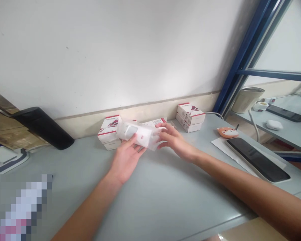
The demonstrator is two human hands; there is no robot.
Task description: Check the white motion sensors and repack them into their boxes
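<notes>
My left hand (127,157) is closed on a frosted plastic bag (152,142), its thumb across the front and its fingers behind. Inside the bag is a white device (141,136) with a greyish window at its left end. At the bag's right end, my right hand (172,139) has its curled fingers on the loose plastic; the fingertips are slightly blurred. Behind the bag stand a red-and-white box (109,129) at left, stacked on another, and a paler printed box (157,123), partly covered by the bag and my hand.
More red-and-white boxes (190,113) are stacked against the wall at right. An orange animal-faced object (228,132) and a long black-topped device (258,159) lie further right on the grey table (145,207). A black cylindrical object (45,129) leans at left.
</notes>
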